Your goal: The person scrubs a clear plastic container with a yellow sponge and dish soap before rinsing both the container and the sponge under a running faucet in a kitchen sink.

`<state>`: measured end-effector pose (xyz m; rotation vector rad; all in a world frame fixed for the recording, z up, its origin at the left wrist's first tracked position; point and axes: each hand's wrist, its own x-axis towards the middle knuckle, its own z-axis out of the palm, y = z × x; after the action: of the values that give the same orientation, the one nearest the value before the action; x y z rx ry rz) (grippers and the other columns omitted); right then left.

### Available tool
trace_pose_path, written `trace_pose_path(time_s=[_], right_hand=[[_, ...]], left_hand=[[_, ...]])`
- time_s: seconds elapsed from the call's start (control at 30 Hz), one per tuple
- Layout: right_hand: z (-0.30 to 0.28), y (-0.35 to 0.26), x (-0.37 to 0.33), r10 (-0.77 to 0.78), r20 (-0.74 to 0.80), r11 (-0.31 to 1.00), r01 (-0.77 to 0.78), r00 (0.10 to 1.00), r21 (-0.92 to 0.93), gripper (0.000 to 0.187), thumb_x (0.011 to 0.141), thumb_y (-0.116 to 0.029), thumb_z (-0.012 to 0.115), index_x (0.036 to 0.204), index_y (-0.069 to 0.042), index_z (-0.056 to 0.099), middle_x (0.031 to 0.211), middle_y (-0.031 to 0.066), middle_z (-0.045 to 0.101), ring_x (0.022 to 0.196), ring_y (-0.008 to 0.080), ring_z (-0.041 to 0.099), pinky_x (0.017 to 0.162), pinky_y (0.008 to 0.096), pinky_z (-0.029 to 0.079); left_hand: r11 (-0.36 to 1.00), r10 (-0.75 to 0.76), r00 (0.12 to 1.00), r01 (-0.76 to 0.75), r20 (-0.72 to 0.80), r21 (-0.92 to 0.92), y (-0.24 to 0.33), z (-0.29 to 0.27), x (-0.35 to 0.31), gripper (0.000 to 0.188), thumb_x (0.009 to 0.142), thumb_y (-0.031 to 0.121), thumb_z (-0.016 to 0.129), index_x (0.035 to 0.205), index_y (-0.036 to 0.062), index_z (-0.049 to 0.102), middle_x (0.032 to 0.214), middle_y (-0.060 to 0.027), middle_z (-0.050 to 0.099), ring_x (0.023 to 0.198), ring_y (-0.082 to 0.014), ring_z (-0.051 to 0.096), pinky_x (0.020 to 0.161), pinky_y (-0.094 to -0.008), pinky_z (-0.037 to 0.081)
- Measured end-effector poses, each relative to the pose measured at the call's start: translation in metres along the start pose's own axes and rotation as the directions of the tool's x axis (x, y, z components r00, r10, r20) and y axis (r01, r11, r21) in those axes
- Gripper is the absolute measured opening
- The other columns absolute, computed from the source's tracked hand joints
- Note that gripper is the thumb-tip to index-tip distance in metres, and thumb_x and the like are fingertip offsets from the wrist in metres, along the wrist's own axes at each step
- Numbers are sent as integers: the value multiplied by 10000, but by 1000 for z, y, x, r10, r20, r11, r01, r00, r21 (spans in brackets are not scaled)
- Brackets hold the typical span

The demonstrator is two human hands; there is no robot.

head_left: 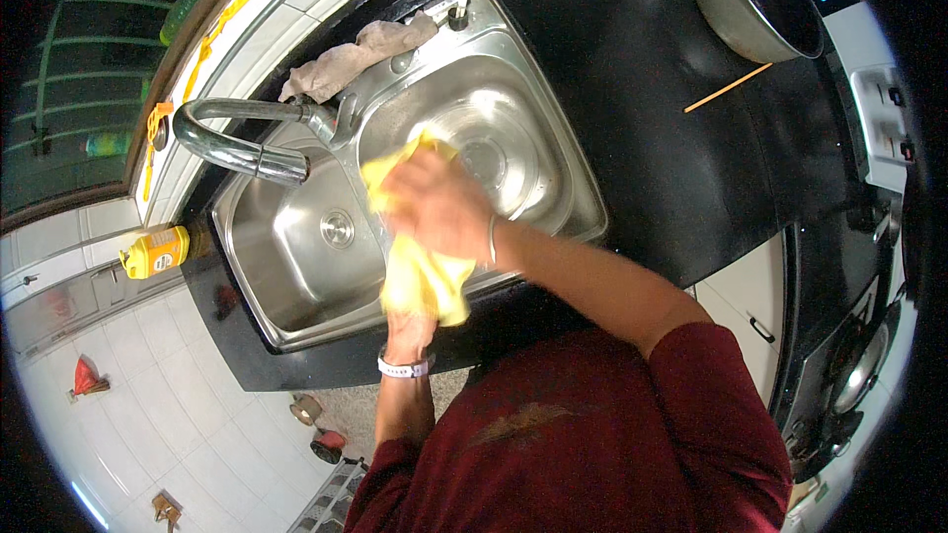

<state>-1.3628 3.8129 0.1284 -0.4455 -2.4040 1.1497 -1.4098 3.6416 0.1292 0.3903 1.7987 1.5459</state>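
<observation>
The worktop (642, 168) is black and smooth, polished enough to throw back hazy patches of light. Set along its back edge, the double-bowl sink (528, 123) is stainless steel, softly brushed, with brighter glints in the bowls; its drain strainer (337, 229) is metal too. The gooseneck faucet (252, 160) has a mirror-like chrome finish. The yellow cloth (425, 276) looks soft and creased, blurred in places, while the beige rag (360, 59) by the back edge is matt and rough. Toward the right end, the pot (726, 10) is dull grey metal, the chopstick (729, 88) apparently wood. Near the left corner, the bottle (158, 253) is smooth yellow plastic with a printed label.
</observation>
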Motion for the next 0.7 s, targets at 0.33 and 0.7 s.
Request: trace_pose_path(time_s=[0.33,0.7], right_hand=[[-67,87,-18,674,353,-253,-246,649,936,397,955,-324,488,1093,31,600,995,123,656,802,191,636,686,323,512],[2,108,-58,718,-120,644,-590,685,487,325,791,-270,699,871,44,675,776,204,683,721,347,662,692,417,510]], left_hand=[[268,211,772,-636,600,724,40,34,18,533,687,-81,569,1193,82,607,1090,-141,667,918,-288,665,758,-361,536],[-37,216,655,-735,724,677,41,27,17,557,745,17,634,1293,48,538,1323,-198,508,1359,-320,356,1156,-512,149]])
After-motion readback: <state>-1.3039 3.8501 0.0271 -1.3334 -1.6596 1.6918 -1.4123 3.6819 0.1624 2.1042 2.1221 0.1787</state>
